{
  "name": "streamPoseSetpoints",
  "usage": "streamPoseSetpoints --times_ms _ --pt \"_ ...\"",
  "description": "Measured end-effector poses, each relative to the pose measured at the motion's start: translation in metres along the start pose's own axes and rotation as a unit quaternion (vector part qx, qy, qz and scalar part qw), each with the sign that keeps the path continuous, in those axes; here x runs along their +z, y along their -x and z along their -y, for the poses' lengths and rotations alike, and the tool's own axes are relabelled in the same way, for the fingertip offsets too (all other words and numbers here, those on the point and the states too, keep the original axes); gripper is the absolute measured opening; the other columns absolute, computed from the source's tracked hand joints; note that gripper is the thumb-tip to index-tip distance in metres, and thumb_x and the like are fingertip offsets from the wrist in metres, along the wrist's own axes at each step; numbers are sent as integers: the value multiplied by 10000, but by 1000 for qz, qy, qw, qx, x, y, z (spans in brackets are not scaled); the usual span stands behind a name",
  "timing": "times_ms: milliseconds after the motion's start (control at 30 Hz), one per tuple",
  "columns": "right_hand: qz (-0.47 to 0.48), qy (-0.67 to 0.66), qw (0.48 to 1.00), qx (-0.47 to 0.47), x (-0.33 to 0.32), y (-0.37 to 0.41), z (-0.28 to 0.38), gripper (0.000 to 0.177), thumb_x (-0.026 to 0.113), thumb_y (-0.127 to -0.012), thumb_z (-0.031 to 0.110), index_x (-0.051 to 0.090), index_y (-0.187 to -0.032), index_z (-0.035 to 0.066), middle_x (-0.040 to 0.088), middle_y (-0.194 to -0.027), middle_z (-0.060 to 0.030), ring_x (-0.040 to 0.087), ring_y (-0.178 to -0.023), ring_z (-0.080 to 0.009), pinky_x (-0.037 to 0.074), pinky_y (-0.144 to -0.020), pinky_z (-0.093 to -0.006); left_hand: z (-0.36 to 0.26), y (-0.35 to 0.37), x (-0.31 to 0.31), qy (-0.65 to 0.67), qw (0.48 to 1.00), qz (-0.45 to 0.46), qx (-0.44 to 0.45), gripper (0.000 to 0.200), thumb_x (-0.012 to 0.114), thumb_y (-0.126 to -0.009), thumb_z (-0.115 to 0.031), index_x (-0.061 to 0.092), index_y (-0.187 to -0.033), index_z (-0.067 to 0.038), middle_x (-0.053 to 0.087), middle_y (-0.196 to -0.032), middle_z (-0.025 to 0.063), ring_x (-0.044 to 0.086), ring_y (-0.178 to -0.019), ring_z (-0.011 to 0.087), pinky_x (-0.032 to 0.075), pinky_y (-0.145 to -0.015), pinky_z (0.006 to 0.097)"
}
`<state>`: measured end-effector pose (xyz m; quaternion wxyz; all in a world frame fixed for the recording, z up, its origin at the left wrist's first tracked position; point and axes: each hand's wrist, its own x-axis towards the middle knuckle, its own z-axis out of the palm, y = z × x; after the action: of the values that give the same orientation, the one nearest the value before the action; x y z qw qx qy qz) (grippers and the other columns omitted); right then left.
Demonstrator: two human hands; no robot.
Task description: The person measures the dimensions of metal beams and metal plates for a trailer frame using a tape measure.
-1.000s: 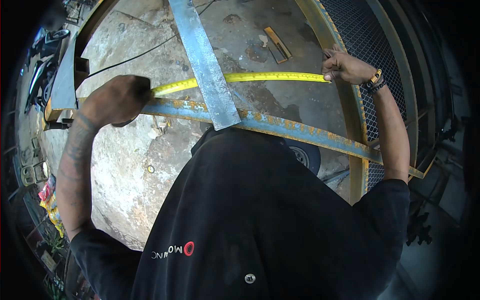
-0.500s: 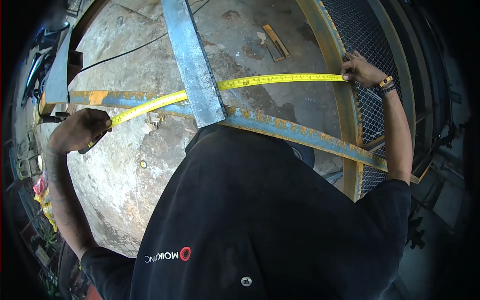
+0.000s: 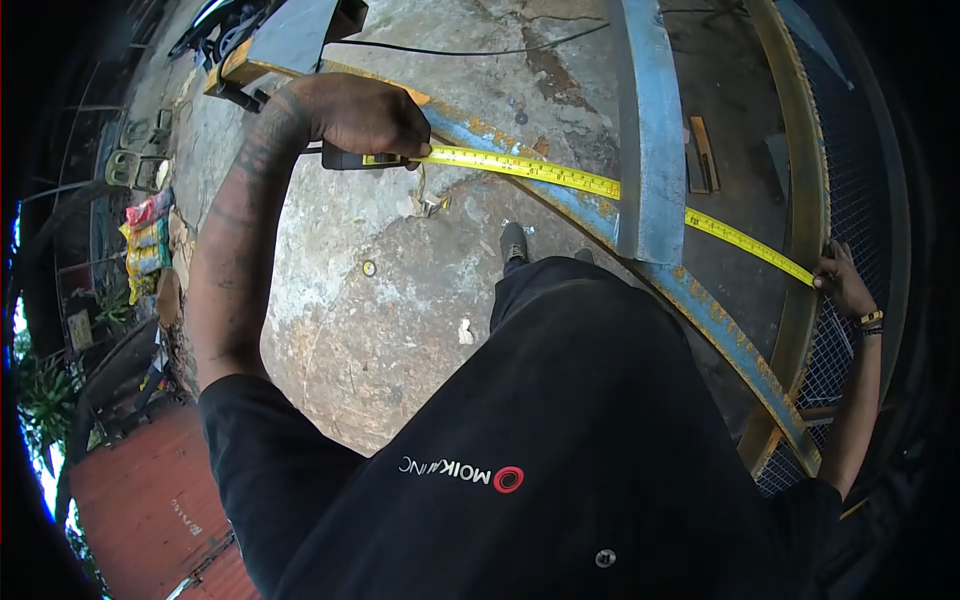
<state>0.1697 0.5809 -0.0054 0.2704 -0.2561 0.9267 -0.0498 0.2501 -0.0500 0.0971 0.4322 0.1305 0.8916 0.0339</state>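
My left hand (image 3: 365,118) is closed round the black case of a tape measure (image 3: 345,157) at the upper left. The yellow blade (image 3: 525,170) stretches down to the right, passing behind a grey steel bar (image 3: 652,140). At the right, my right hand (image 3: 845,284) pinches the blade's far end against a rusty upright beam (image 3: 800,200). A long rust-spotted blue beam (image 3: 720,335) runs diagonally beneath the grey bar, close in front of my body.
Wire mesh (image 3: 845,170) lies beyond the right beam. Small metal pieces (image 3: 703,155) and a black cable (image 3: 480,50) lie on the concrete floor (image 3: 350,330). Colourful bags (image 3: 147,250) and a red surface (image 3: 150,490) are at the left.
The view has turned, so the frame and bar appear farther right. In view, my left hand sits higher and my right hand lower; both still hold the stretched tape.
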Motion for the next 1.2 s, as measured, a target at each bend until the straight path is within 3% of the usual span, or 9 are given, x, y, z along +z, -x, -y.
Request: streamPoseSetpoints --times_ms 100,200,233,400,433,500,533,867,1200 --pt "20 16 1000 2 0 -3 -6 97 670 -728 67 607 -794 35 435 -947 -98 400 -997 -280 336 -986 -420 -2 0 3 30 999 19 -23 335 515 -955 -338 696 -972 -56 680 -806 70 628 -730 158 491 -755 325" --pt "41 3 999 32 -6 -3 2 94 671 -735 64 625 -813 37 479 -1017 -134 409 -1076 -316 297 -1056 -431 10 -3 8 0 997 4 74 341 516 -955 -335 703 -944 -50 680 -803 65 623 -714 157 489 -740 321" --pt "38 -6 999 35 -7 -2 5 94 671 -738 63 629 -818 38 492 -1043 -147 409 -1104 -329 282 -1077 -435 9 -3 11 8 1000 -1 30 346 512 -956 -329 705 -924 -45 677 -798 64 617 -705 157 488 -733 319" --pt "81 -16 993 79 -9 -5 4 132 674 -769 145 659 -854 46 506 -1184 -180 287 -1346 -370 13 -1179 -458 17 -10 18 36 999 4 24 377 487 -964 -311 712 -881 -20 664 -781 76 606 -691 162 485 -744 321" --pt "53 -11 997 47 -3 -5 -2 141 681 -758 164 638 -815 43 513 -1048 -134 388 -1220 -331 111 -1155 -438 8 -5 6 21 998 29 45 373 487 -965 -307 711 -898 -16 666 -795 84 612 -708 176 483 -756 322" --pt "47 -2 999 21 -3 -5 -6 146 681 -752 163 604 -775 41 446 -894 -90 424 -1016 -271 231 -1067 -407 2 -3 -19 133 979 154 -26 283 550 -924 -276 681 -1000 -37 629 -810 39 538 -756 157 443 -724 314" --pt "41 12 999 -10 -2 -5 -8 157 674 -755 166 579 -762 41 369 -837 -65 376 -887 -238 280 -972 -387 4 2 -19 165 975 147 12 283 540 -927 -272 682 -973 -32 622 -793 30 536 -739 155 444 -705 309" --pt "54 -5 998 12 -1 -7 -16 199 662 -798 199 559 -822 30 407 -930 -84 396 -985 -273 303 -966 -383 14 -17 -2 154 978 136 -44 274 548 -940 -271 686 -996 -40 625 -811 14 557 -728 137 470 -679 304" --pt "54 -32 998 15 -2 -10 -15 177 694 -763 130 577 -829 15 429 -931 -74 424 -969 -254 290 -996 -395 11 -4 -10 150 978 145 26 278 544 -936 -263 694 -1012 -42 624 -813 15 546 -735 140 457 -678 301"
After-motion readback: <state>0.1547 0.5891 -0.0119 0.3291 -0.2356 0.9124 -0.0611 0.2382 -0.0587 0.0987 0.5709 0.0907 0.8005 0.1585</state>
